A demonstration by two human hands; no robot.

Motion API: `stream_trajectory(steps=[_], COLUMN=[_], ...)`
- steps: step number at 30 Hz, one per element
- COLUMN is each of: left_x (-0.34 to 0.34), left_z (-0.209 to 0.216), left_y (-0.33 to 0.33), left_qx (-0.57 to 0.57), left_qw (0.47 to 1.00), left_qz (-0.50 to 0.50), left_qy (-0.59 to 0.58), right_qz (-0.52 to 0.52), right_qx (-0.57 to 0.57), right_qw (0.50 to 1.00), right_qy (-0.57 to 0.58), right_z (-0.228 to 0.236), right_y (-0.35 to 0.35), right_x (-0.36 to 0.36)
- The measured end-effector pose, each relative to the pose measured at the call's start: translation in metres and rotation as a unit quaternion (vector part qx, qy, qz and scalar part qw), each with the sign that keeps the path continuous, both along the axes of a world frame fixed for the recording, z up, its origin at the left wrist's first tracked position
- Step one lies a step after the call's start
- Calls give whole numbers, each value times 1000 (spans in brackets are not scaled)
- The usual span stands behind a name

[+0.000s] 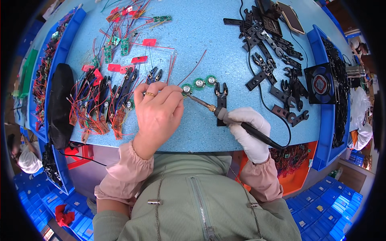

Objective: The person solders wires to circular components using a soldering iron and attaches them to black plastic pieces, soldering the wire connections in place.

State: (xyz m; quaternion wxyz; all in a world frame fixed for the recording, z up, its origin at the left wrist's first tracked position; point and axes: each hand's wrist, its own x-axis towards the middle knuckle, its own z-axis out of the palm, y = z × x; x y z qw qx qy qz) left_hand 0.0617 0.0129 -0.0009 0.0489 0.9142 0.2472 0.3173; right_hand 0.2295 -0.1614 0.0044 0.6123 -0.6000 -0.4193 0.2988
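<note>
I see the right hand (pixel 250 126) with fingers wrapped round the soldering iron (pixel 222 113), tip by the green disc (pixel 186 89) on the surface (pixel 193 134); a slip could burn the left hand (pixel 159 106), fingers bunched, hold I can't tell

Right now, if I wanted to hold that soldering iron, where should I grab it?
Probably by the black handle of the soldering iron, from the lower right, where the gloved right hand grips. The handle is thick and slants that way; the slim metal tip, likely hot, points up-left toward a green-rimmed disc.
</note>
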Motion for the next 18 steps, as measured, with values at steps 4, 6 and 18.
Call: stream_trajectory(steps=[4,6,18], left_x=[0,0,0], left_z=[-1,-2,-1], left_y=[0,0,0], left_qx=[3,7,6], left_qw=[1000,1000,1000], left_qz=[0,1,-2], left_qy=[-1,0,-4], right_qz=[0,-4,-7], right_qx=[-6,-5,4], right_qw=[1000,1000,1000], right_qy=[-10,11,17], right_z=[0,0,-1], right_y=[0,-1,-2], right_x=[0,0,-1])
